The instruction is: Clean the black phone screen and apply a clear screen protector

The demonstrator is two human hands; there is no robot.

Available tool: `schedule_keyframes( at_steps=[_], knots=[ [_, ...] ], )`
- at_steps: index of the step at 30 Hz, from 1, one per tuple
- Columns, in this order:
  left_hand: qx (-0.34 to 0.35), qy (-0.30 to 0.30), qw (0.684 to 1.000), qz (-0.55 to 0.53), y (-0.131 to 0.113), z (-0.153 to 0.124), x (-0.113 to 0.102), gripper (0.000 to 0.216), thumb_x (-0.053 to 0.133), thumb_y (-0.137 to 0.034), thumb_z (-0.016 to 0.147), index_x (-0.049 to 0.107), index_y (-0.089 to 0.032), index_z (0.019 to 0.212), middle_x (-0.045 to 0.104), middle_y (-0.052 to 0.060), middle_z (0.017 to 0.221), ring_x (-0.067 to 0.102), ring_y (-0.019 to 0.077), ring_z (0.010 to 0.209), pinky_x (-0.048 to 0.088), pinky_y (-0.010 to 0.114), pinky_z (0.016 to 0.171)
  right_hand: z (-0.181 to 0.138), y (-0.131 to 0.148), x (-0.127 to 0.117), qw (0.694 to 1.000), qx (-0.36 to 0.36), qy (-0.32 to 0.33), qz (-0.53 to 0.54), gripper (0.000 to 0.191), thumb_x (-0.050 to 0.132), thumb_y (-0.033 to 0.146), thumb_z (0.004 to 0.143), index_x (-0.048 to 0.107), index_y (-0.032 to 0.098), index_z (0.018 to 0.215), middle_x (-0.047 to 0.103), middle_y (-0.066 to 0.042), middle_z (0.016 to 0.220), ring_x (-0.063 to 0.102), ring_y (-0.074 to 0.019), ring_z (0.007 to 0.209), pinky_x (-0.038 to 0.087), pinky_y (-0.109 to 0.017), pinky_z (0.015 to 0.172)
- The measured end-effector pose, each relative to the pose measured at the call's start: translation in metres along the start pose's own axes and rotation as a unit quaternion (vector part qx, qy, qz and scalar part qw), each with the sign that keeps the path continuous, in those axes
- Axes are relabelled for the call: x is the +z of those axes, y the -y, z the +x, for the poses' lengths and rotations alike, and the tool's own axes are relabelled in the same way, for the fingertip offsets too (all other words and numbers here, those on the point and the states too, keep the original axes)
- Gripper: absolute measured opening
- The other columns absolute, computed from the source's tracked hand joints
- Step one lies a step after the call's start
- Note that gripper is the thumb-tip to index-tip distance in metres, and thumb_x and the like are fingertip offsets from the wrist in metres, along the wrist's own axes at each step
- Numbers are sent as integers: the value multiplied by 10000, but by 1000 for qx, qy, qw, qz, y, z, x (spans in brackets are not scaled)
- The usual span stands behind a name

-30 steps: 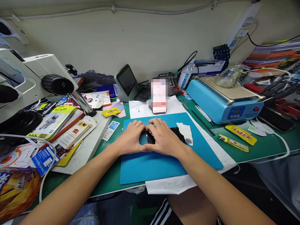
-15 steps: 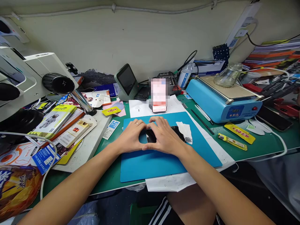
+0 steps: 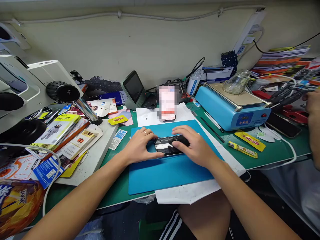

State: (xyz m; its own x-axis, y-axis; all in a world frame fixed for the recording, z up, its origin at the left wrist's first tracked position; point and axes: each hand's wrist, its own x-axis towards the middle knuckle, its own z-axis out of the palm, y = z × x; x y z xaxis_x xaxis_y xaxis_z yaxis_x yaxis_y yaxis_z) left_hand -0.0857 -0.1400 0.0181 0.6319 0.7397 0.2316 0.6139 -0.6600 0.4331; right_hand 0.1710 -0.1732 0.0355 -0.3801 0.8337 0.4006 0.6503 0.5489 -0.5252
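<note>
A phone [image 3: 162,145] lies sideways on the blue mat [image 3: 155,176], with a pale strip across its dark face; whether that strip is a part or a reflection is unclear. My left hand [image 3: 141,145] steadies its left end, thumb along the near edge and fingers at the far corner. Over the right half, my right hand [image 3: 192,145] curls around a dark rounded piece [image 3: 183,140], whose kind I cannot make out. The phone's right end is hidden beneath that hand.
Behind the mat stands a lit phone [image 3: 168,103] beside a small smart display [image 3: 135,88]. A blue heating plate [image 3: 232,110] bears a glass jar [image 3: 236,83]. At left are a microscope [image 3: 62,91] and stacked boxes [image 3: 56,131]. Another person's hand [image 3: 313,103] shows at far right.
My right hand has moved right and lifted off my left hand, uncovering the phone's left part and its pale strip. The white tissue is no longer visible. Another person's hand has appeared at right.
</note>
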Motion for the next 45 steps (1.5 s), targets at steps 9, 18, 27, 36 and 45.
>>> schedule_keyframes(
  at_steps=[9, 18, 27, 36, 45],
  knots=[
    [-36, 5, 999, -21, -1, 1, -1, 531, 559, -679, 903, 708, -217, 1116, 670, 81, 1070, 557, 280, 1005, 470, 446, 864, -37, -39, -41, 995, 77, 51, -24, 372, 590, 511, 943, 712, 255, 1183, 714, -92, 1257, 656, -288, 1186, 547, -451, 988],
    [-55, -14, 998, -32, -1, 2, 0, 563, 279, -524, 1059, 746, -218, 989, 682, 77, 1010, 563, 259, 961, 447, 463, 882, -8, -36, -32, 995, 93, -28, -20, 349, 503, 431, 985, 783, 236, 1058, 779, -86, 1097, 716, -275, 1047, 581, -434, 901],
    [-134, -101, 986, 7, 6, 2, 4, 473, 340, -522, 1049, 652, -195, 1188, 685, 101, 1157, 568, 288, 1089, 427, 482, 963, 5, -41, -26, 983, 162, -48, -76, 467, 484, 448, 975, 705, 164, 1273, 729, -154, 1232, 694, -332, 1085, 567, -501, 904],
    [-116, -89, 989, -19, -2, 3, 0, 297, 454, -457, 1012, 626, -215, 1009, 665, 56, 953, 564, 256, 936, 446, 422, 839, -45, -20, -12, 977, 162, -44, -134, 407, 514, 492, 956, 769, 213, 1108, 733, -143, 1158, 664, -353, 1106, 571, -535, 887],
    [-96, -82, 991, -39, -2, 0, -2, 267, 459, -414, 1016, 638, -218, 985, 673, 48, 951, 597, 242, 924, 444, 413, 829, -47, -2, -21, 968, 169, -156, -101, 301, 510, 377, 989, 758, 240, 1089, 770, -101, 1127, 722, -310, 1041, 618, -469, 842]
  ],
)
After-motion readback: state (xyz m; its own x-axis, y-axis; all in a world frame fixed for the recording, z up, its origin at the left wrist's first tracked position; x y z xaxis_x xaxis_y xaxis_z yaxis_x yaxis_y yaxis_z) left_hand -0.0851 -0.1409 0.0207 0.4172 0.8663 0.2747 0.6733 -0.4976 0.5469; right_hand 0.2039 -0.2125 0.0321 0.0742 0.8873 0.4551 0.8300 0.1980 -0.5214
